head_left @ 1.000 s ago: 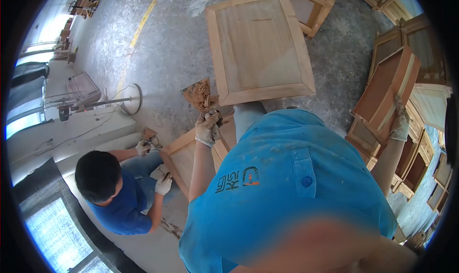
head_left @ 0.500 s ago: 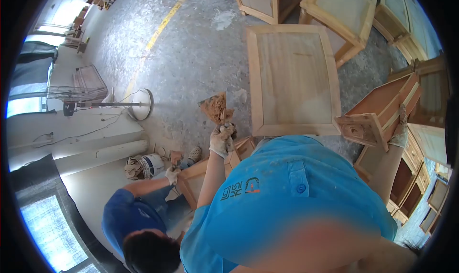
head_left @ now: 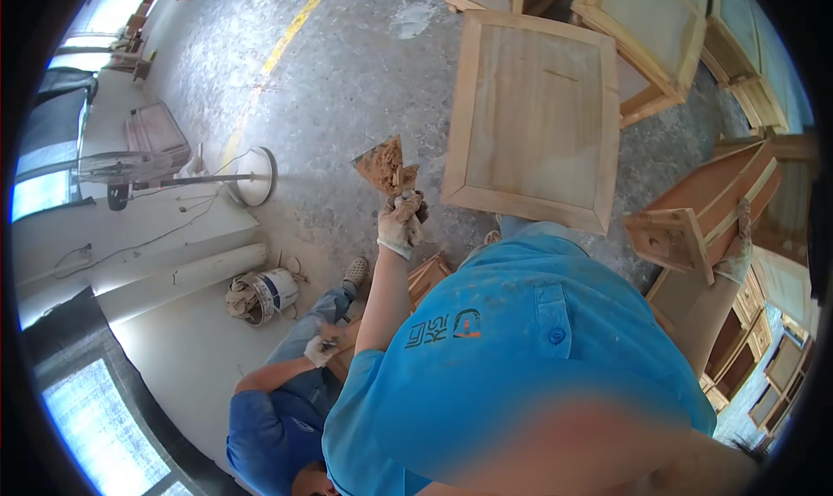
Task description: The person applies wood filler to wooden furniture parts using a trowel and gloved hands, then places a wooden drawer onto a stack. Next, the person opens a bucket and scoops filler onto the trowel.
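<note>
My left hand (head_left: 401,225), in a stained white glove, is closed around a putty knife (head_left: 380,165) whose broad blade carries brown filler paste. A smaller paste-covered piece shows beside the blade; I cannot tell whether it is a second tool. Over on the right, my gloved right hand (head_left: 739,244) grips the side of a wooden drawer (head_left: 707,203), which is held tilted. Its fingers are partly hidden. Between my hands, in front of my body, stands a wooden cabinet (head_left: 538,118) with a framed flat panel facing up.
A co-worker in a dark blue shirt (head_left: 273,427) sits at lower left, a gloved hand (head_left: 321,350) by a wooden piece. Near them is a smeared bucket (head_left: 276,292). A stand fan (head_left: 256,177) lies further left. More cabinets (head_left: 642,32) stand at the upper right.
The cabinet panel sits higher and slightly turned in view. My left hand with the putty knife and the drawer in my right hand have shifted slightly. The co-worker has moved right and lower.
</note>
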A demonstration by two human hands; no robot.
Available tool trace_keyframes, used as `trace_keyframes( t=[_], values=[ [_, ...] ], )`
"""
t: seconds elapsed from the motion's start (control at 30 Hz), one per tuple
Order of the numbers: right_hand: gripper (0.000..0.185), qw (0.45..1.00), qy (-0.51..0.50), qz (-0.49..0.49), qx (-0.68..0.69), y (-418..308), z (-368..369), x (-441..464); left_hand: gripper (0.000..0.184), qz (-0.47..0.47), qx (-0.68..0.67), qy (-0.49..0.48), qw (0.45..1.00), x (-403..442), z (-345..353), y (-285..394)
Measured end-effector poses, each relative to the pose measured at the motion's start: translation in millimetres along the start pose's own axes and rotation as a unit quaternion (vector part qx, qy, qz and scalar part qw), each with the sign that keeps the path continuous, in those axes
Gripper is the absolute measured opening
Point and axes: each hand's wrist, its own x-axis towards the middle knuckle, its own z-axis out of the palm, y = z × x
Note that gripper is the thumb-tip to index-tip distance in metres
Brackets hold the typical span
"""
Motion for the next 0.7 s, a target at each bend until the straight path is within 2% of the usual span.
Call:
trace_keyframes(
  t=[0.2, 0.27, 0.37, 0.5, 0.6, 0.67, 0.7],
  values=[
    [0.054, 0.989, -0.03, -0.081, -0.119, -23.5, 56.1, 13.1, 0.016, 0.021, -0.028, 0.035, 0.999, 30.3, -9.9, 19.4],
    [0.053, 0.983, -0.031, -0.107, -0.146, -26.7, 71.4, 19.7, 0.017, 0.001, -0.017, 0.046, 0.999, 43.9, -22.6, 21.8],
    [0.053, 0.984, -0.052, -0.117, -0.125, -40.8, 88.4, 29.6, 0.018, -0.025, -0.015, 0.05, 0.998, 60.9, -29.4, 29.4],
    [0.052, 0.985, -0.097, -0.118, -0.085, -44.9, 132.4, 29.1, 0.015, -0.061, 0.009, 0.005, 0.998, 95.8, -32.5, 56.5],
    [0.052, 0.983, -0.133, -0.12, -0.046, -34.5, 182.5, 25.5, 0.014, -0.062, 0.029, -0.035, 0.997, 150.2, -44.7, 93.1],
    [0.052, 0.98, -0.155, -0.12, -0.025, -18.2, 225.5, 14.2, 0.015, -0.068, -0.01, -0.05, 0.996, 185.9, -59.1, 108.4],
    [0.052, 0.98, -0.162, -0.117, -0.022, -10.7, 251.0, 4.2, 0.017, -0.08, 0.004, -0.02, 0.997, 201.0, -78.2, 112.1]
  ],
)
